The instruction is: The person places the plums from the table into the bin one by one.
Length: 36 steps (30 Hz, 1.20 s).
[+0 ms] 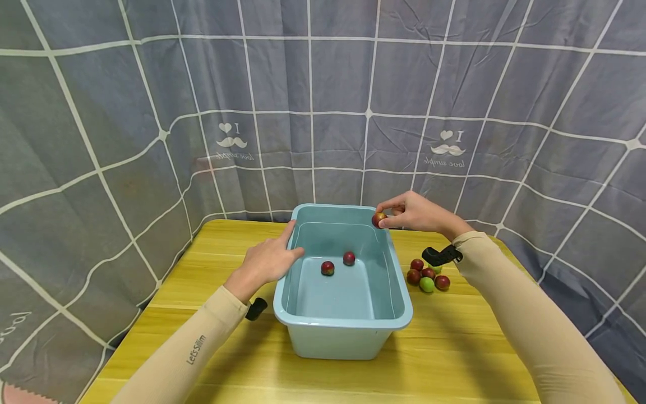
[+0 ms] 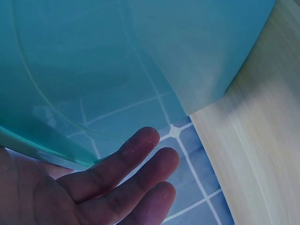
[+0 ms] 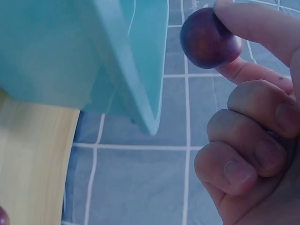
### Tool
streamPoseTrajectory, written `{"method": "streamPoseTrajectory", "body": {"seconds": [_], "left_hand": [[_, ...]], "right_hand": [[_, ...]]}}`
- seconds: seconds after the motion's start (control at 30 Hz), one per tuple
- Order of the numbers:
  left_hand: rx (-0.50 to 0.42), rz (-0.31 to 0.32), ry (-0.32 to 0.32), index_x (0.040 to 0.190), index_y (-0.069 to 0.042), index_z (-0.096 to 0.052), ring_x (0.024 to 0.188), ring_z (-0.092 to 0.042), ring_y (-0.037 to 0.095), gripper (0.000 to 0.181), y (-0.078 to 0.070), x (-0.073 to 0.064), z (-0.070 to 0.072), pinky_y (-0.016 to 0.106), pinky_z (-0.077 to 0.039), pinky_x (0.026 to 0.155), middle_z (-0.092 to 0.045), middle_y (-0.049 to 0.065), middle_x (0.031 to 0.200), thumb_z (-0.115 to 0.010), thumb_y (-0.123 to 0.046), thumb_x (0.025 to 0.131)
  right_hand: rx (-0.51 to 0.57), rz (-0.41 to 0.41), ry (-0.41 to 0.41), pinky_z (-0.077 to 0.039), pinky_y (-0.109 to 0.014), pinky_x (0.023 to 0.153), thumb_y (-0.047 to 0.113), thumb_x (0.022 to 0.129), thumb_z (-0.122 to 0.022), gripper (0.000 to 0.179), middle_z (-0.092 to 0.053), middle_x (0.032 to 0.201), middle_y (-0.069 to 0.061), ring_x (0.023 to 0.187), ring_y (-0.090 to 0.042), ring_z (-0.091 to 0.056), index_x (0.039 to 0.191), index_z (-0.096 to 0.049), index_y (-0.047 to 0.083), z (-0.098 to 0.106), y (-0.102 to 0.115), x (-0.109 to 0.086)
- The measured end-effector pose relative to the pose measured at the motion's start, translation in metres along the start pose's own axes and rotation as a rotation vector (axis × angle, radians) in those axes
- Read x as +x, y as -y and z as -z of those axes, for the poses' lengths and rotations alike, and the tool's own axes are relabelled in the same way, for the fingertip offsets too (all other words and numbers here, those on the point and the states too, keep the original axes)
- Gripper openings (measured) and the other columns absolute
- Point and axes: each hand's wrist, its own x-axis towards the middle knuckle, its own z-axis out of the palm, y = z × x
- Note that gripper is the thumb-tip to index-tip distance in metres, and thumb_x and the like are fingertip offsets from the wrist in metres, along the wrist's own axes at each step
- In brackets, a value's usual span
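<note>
Standing on the wooden table point(image 1: 202, 264), the blue tub point(image 1: 338, 339) looks light and fairly stiff, best held by its rim, where the left hand point(image 1: 264, 261) rests with fingers loosely extended. At the tub's far right corner the right hand point(image 1: 416, 212) pinches a dark red fruit point(image 3: 206, 40) between thumb and index finger, its other fingers folded; the fruit seems light, firm and smooth enough to slip, so a gentle hold round its widest part should suit. Whether it hangs inside or outside the rim is hard to tell, and a black strap point(image 1: 440, 256) partly covers a green fruit point(image 1: 435, 269).
</note>
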Motion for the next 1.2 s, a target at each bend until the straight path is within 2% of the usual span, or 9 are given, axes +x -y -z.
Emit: {"method": "streamPoseTrajectory", "body": {"seconds": [0.27,0.4,0.5,0.6,0.73,1.07,1.2], "left_hand": [[-0.006,-0.001,0.002,0.164,-0.029,-0.009,0.074,-0.062,0.023,0.078,-0.001,0.0,-0.001,0.037,-0.045,0.056,-0.07,0.01,0.109,-0.043,-0.052,0.097],[-0.008,0.001,0.006,0.164,-0.029,-0.009,0.073,-0.062,0.023,0.079,-0.001,0.0,-0.001,0.037,-0.044,0.055,-0.069,0.009,0.102,-0.043,-0.052,0.097],[-0.006,-0.002,0.007,0.164,-0.028,-0.008,0.072,-0.062,0.023,0.079,-0.001,0.0,0.0,0.037,-0.044,0.055,-0.069,0.008,0.097,-0.043,-0.051,0.097],[-0.004,-0.001,-0.003,0.164,-0.029,-0.009,0.074,-0.062,0.023,0.079,-0.001,-0.001,-0.001,0.037,-0.045,0.056,-0.069,0.009,0.101,-0.042,-0.052,0.096],[-0.007,-0.001,-0.007,0.164,-0.029,-0.009,0.075,-0.062,0.023,0.079,-0.001,-0.001,0.0,0.037,-0.045,0.055,-0.069,0.01,0.108,-0.043,-0.052,0.096],[-0.01,0.004,-0.003,0.164,-0.029,-0.009,0.073,-0.062,0.022,0.078,-0.002,-0.001,-0.002,0.036,-0.045,0.056,-0.069,0.009,0.104,-0.043,-0.052,0.097],[-0.014,0.007,-0.006,0.164,-0.029,-0.009,0.075,-0.062,0.022,0.078,-0.002,-0.001,-0.001,0.036,-0.045,0.057,-0.069,0.01,0.108,-0.043,-0.052,0.097]], "right_hand": [[-0.031,-0.019,0.048,-0.031,-0.03,0.055,0.043,0.091,-0.072,0.027,-0.031,0.055,0.003,0.05,-0.014,-0.029,0.114,-0.076,0.028,-0.007,0.014,0.02],[-0.035,-0.01,0.061,-0.03,-0.029,0.055,0.042,0.091,-0.073,0.022,-0.036,0.056,0.003,0.051,-0.015,-0.031,0.11,-0.077,0.032,-0.01,0.018,0.028],[-0.029,0.004,0.073,-0.03,-0.028,0.054,0.038,0.091,-0.073,0.021,-0.04,0.059,0.001,0.052,-0.016,-0.033,0.11,-0.077,0.03,-0.011,0.021,0.035],[-0.024,0.007,0.09,-0.031,-0.028,0.054,0.036,0.09,-0.074,0.023,-0.041,0.059,0.001,0.053,-0.016,-0.034,0.111,-0.077,0.026,-0.013,0.025,0.042],[-0.035,0.013,0.117,-0.03,-0.027,0.054,0.035,0.089,-0.075,0.023,-0.039,0.059,0.002,0.053,-0.016,-0.034,0.11,-0.078,0.026,-0.018,0.028,0.052],[-0.065,0.04,0.172,-0.031,-0.028,0.057,0.032,0.089,-0.076,0.02,-0.038,0.058,0.003,0.055,-0.014,-0.034,0.107,-0.079,0.024,-0.032,0.034,0.07],[-0.072,0.04,0.206,-0.03,-0.028,0.056,0.032,0.089,-0.076,0.022,-0.035,0.057,0.004,0.053,-0.013,-0.031,0.109,-0.078,0.022,-0.036,0.036,0.077]]}}
